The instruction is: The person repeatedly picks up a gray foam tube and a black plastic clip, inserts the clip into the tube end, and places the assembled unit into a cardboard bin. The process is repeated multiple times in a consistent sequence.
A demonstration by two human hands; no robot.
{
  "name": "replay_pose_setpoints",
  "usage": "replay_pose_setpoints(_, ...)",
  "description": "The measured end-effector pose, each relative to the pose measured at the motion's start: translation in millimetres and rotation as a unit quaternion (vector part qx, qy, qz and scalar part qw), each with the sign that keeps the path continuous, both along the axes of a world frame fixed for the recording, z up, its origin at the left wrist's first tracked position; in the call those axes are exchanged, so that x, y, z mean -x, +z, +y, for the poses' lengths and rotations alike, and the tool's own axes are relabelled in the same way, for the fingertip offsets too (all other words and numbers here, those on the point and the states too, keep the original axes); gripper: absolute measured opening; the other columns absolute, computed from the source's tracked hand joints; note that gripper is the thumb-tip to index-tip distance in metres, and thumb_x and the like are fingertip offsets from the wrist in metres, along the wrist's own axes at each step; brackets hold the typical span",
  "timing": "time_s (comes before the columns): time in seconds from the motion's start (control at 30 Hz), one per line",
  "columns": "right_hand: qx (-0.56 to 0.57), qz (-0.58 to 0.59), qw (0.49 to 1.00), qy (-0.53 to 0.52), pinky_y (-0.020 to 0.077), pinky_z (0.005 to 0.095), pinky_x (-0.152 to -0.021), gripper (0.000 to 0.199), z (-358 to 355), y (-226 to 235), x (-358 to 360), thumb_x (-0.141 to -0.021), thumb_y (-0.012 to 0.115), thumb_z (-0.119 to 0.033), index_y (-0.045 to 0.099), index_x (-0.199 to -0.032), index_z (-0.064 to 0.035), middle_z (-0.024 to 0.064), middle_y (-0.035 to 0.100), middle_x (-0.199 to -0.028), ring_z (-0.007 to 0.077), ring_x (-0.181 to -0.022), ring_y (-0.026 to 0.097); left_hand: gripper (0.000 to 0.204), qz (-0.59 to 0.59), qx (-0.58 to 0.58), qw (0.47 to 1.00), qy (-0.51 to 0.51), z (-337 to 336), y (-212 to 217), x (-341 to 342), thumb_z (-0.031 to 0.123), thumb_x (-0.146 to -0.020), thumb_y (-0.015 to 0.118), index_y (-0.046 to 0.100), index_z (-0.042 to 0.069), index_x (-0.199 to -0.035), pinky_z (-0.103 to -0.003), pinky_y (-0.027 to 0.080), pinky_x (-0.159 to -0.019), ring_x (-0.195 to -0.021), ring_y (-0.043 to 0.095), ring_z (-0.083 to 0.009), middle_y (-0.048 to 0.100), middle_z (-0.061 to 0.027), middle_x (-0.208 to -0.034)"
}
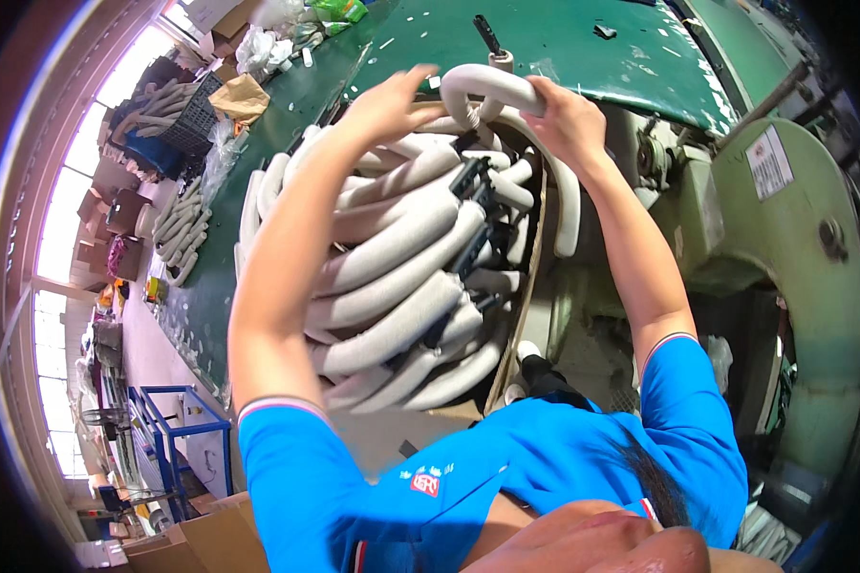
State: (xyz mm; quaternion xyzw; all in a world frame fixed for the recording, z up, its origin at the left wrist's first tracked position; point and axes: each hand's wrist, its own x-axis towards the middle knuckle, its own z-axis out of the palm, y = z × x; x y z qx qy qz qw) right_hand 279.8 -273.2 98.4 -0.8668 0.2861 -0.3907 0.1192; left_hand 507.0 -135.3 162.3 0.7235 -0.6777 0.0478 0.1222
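My right hand (569, 119), beyond the far end of the pile, is closed round one end of a bent, pale grey foam-like tube (492, 78). The tube curves over in an arch to the left. My left hand (389, 105) is at the pile's far left, fingers stretched and thumb apart, with nothing seen in it. Below both hands lies a big heap of similar curved tubes (392, 258), several with black fittings (473, 244) at their right ends. Beside the arch, a short tube with a black end piece (487, 36) points up. Part of the heap is hidden by my left arm.
A green-topped table (401, 43) runs behind and left of the heap, littered with white scraps. A cardboard edge (521, 329) borders the heap's right side. A large green machine (784, 201) stands at right. More tubes (180, 229) and a blue metal frame (186, 430) are at left.
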Motion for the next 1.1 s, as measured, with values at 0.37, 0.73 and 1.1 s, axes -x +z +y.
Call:
replay_pose_setpoints(0.37, -0.035, 0.002, 0.992, 0.123, 0.0527, 0.0343, -0.071, 0.045, -46, 68, -109, -0.074, 0.070, -0.024, 0.061, -0.118, -0.0303, 0.0068, 0.069, -0.095, 0.0244, -0.083, 0.066, 0.049, 0.060, -0.251, 0.952, 0.166, 113, -60, -63, 0.043, -0.092, 0.045, 0.053, 0.006, -0.124, -0.039, 0.037, -0.101, -0.119, 0.047, -0.0326, 0.054, -0.0180, -0.125)
replay_pose_setpoints(0.73, -0.013, 0.316, 0.927, 0.202, 0.0507, 0.0454, -0.069, 0.044, -78, -41, -154, -0.079, 0.062, -0.021, 0.047, -0.119, -0.0101, 0.0174, 0.065, -0.087, 0.0352, -0.082, 0.063, 0.035, 0.133, -0.229, 0.953, 0.148, 91, -54, -58, 0.030, -0.094, 0.047, 0.058, 0.004, -0.115, -0.038, 0.035, -0.102, -0.120, 0.046, -0.0334, 0.053, -0.0183, -0.124)
replay_pose_setpoints(1.1, 0.016, 0.327, 0.887, 0.327, 0.0504, 0.0430, -0.075, 0.053, -30, -109, -242, -0.082, 0.052, -0.014, 0.045, -0.131, -0.0338, 0.0174, 0.060, -0.102, 0.0334, -0.090, 0.062, 0.032, 0.111, -0.193, 0.967, 0.120, 95, -72, -65, 0.030, -0.091, 0.051, 0.060, 0.005, -0.108, -0.039, 0.042, -0.090, -0.103, 0.054, -0.0316, 0.058, -0.0150, -0.106)
